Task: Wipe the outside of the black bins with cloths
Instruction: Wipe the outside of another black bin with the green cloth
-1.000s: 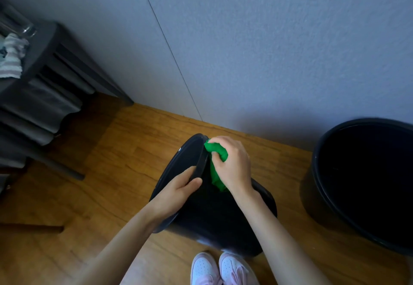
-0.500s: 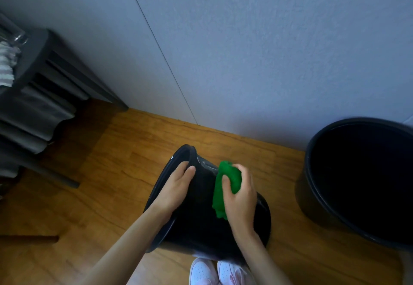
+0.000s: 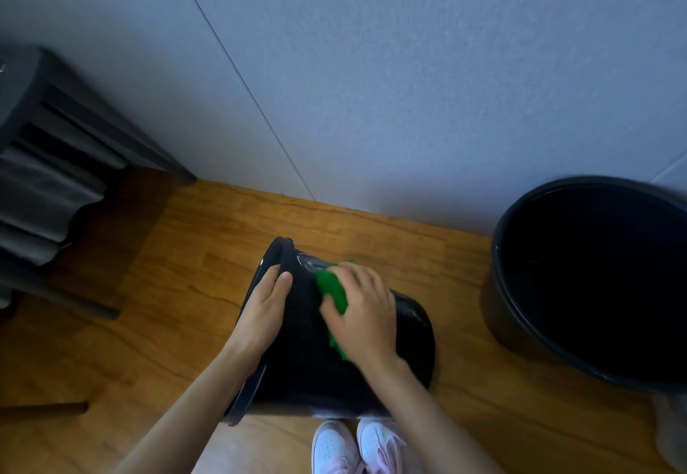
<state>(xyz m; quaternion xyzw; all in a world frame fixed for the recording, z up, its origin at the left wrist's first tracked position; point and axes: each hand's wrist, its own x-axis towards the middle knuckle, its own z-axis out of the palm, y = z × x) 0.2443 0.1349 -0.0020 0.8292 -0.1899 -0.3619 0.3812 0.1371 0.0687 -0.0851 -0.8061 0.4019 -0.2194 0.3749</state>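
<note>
While the right hand (image 3: 366,313) presses a bunched green cloth (image 3: 331,287) against the upward-facing side of the tipped black bin (image 3: 316,373), close behind its rim, the job reads as under way and well short of finished. That bin lies over on the wooden floor (image 3: 167,306) just in front of the person's white shoes (image 3: 357,444). Its mouth is turned to the left and its base to the right, so only the side facing up can be reached at present. The right grip is closed round the cloth, fingers curled over the wad, with a tail of cloth showing below the palm. The left hand (image 3: 260,310) lies on the bin wall beside the rim, fingers straight and together. As far as can be seen its grip is open, steadying the bin and not clasping it. The plastic is too dark and the picture too soft to tell which patches are already clean. In my judgement the underside and far side of this bin are yet to be wiped, which calls for rolling it. The second black bin (image 3: 494,306) stands upright by the wall (image 3: 409,83), well apart to the right, with no hand or cloth on it. Its outside looks like the remaining half of the task.
</note>
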